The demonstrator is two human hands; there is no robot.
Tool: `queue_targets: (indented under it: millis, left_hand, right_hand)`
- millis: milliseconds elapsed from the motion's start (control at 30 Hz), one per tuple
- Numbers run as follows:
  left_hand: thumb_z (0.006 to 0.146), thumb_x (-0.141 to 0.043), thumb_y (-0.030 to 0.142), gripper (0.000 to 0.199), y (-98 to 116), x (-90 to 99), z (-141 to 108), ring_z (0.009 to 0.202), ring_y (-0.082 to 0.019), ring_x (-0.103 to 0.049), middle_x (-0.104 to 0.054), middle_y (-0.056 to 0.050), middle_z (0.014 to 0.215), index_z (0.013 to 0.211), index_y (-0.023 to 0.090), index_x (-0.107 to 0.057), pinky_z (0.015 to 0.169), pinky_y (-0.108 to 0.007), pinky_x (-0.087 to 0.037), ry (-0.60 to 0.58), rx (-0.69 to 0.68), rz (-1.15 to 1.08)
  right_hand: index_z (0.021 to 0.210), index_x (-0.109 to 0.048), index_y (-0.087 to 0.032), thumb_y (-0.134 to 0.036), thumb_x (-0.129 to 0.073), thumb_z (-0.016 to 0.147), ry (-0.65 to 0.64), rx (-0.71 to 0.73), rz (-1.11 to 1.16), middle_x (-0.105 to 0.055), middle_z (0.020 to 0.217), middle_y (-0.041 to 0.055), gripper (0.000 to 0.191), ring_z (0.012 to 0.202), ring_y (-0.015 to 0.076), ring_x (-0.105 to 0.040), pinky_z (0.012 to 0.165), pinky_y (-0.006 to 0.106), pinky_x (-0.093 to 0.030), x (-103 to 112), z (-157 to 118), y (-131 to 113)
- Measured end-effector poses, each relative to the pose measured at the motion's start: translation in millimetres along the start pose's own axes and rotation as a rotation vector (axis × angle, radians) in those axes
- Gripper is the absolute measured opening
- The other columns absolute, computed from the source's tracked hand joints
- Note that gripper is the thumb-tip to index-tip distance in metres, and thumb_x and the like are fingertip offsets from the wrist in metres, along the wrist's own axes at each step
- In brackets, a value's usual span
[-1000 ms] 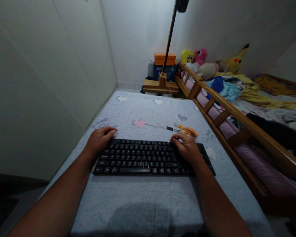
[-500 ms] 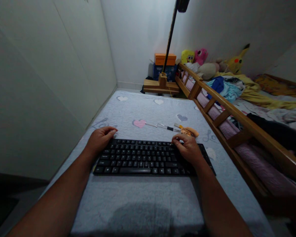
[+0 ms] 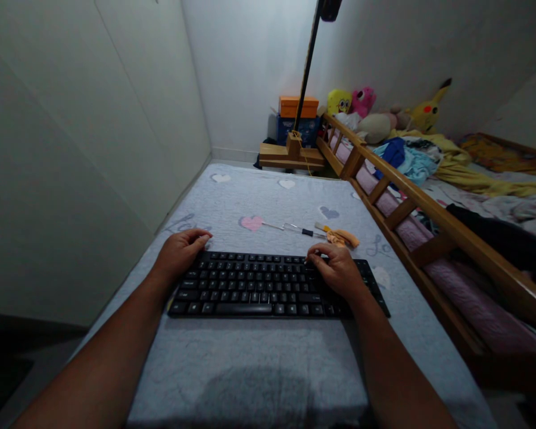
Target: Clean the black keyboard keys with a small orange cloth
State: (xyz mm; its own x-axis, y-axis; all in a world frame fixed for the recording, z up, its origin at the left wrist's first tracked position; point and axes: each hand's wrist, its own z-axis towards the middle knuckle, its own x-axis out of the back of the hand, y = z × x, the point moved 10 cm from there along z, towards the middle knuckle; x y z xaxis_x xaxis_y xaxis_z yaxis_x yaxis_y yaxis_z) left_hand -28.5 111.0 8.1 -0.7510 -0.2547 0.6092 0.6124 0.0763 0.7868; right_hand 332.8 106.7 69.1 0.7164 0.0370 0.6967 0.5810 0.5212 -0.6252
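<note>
A black keyboard [image 3: 250, 286] lies flat on the bedspread in front of me, its space bar edge towards me. My left hand [image 3: 181, 250] rests at its far left corner, fingers curled and thumb close to the index finger. Whether anything is between them is hidden. Over the upper right keys sits my right hand [image 3: 337, 268], thumb and fingertips pinched together at the top row. What they hold, if anything, is too small to make out. Just beyond the keyboard lie a thin wire tool with a black grip [image 3: 307, 232], a yellow-ended flat piece [image 3: 322, 227] and an orange cloth [image 3: 345, 238].
The keyboard's surface is covered by a pale bedspread [image 3: 250, 363] with printed hearts. A wooden bed rail [image 3: 402, 185] runs along the right, with clothes and plush toys behind it. On the left stands a pale wall panel [image 3: 93, 161]. A wooden stand [image 3: 290, 156] is at the back.
My right hand has shifted very slightly left along the top row, its fingers still pinched. My left hand and the keyboard look the same.
</note>
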Motion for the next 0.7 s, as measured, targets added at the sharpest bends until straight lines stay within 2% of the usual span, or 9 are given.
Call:
queue_targets:
  millis: [367, 700]
  left_hand:
    - [0.075, -0.058, 0.052, 0.04, -0.1, 0.7, -0.3, 0.087, -0.028, -0.069, -0.078, -0.005, 0.089, 0.09, 0.02, -0.077, 0.085, -0.037, -0.053, 0.0, -0.013, 0.009]
    - [0.076, -0.058, 0.052, 0.04, 0.2, -1.0, -0.3, 0.085, -0.027, -0.069, -0.077, -0.005, 0.088, 0.091, 0.019, -0.077, 0.082, -0.036, -0.052, -0.013, -0.016, 0.0]
  right_hand:
    - [0.079, -0.069, -0.022, -0.016, -0.058, 0.086, -0.007, -0.006, 0.036, -0.075, 0.082, 0.004, 0.015, 0.079, 0.0204, -0.069, 0.08, 0.033, -0.05, -7.4, 0.3, -1.9]
    - [0.078, -0.068, -0.022, -0.018, -0.056, 0.086, 0.027, -0.007, 0.024, -0.074, 0.079, 0.0036, 0.016, 0.078, 0.0207, -0.068, 0.078, 0.033, -0.049, -5.2, 1.2, -1.8]
